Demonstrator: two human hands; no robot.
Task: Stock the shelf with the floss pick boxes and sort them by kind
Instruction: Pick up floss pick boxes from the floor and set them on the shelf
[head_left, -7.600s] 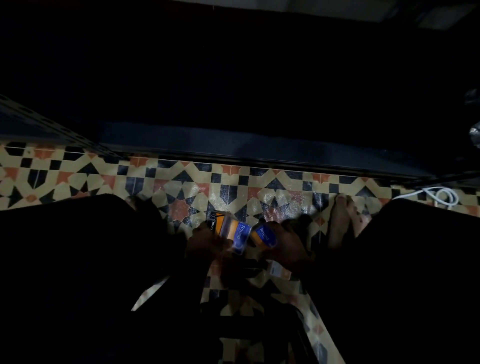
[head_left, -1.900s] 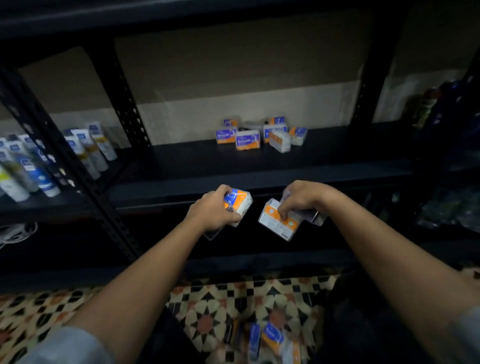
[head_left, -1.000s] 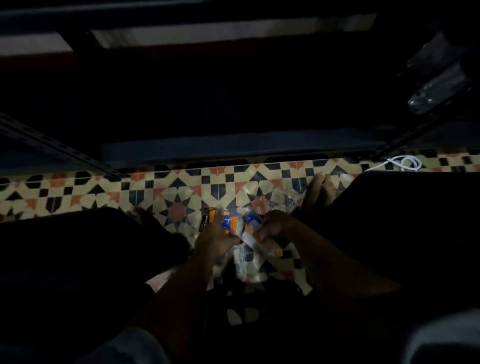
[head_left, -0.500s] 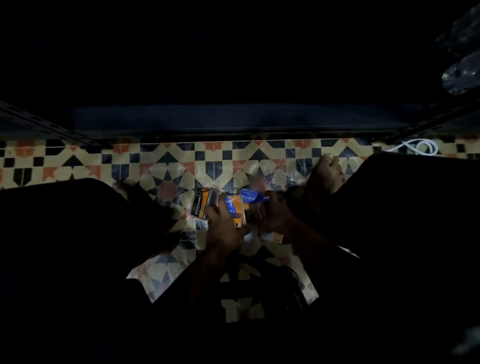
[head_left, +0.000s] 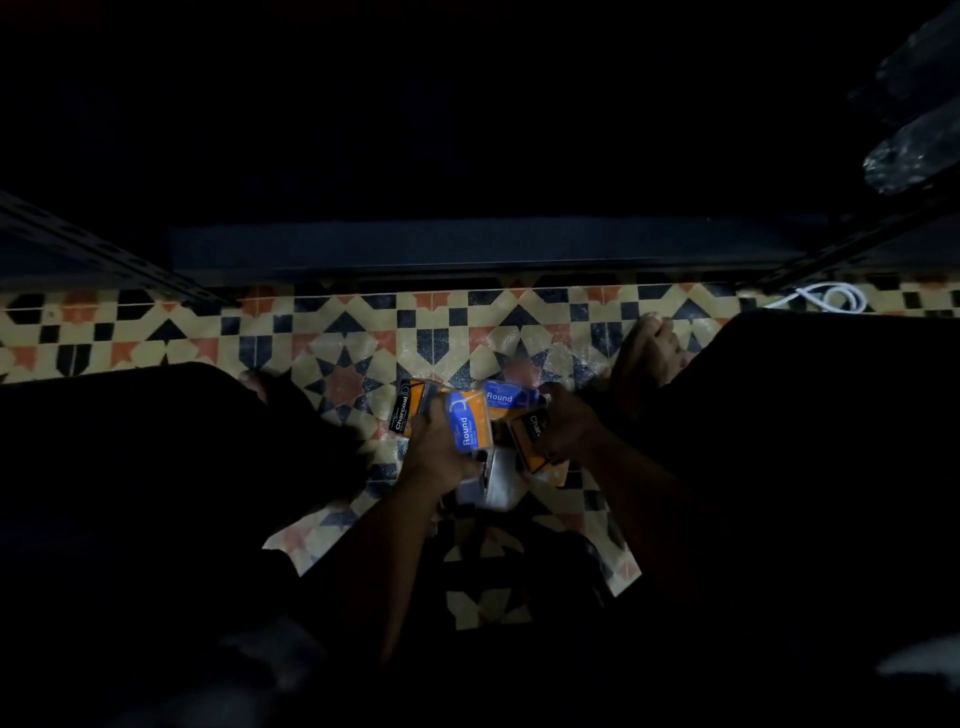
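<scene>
I look down at a small pile of floss pick boxes on the patterned floor tiles between my legs. My left hand (head_left: 435, 451) grips a blue and orange box marked Round (head_left: 469, 422). My right hand (head_left: 567, 427) grips a black and orange box marked Charcoal (head_left: 531, 436). Another Charcoal box (head_left: 406, 411) lies at the left of the pile, and a second Round box (head_left: 506, 399) lies behind the hands. A pale box (head_left: 497, 480) shows below them. The shelf's lowest board (head_left: 467, 244) runs dark across the view above the tiles.
My bare foot (head_left: 649, 351) rests on the tiles at the right, and my dark-clad legs flank the pile. A white cable (head_left: 831, 297) lies coiled at the far right. Slotted shelf uprights (head_left: 78, 239) slant in at both sides. Shiny wrapped goods (head_left: 914, 150) sit top right.
Both hands came down from shelf height to the floor pile. In the last half second my left hand closed on the Round box and my right hand took a Charcoal box.
</scene>
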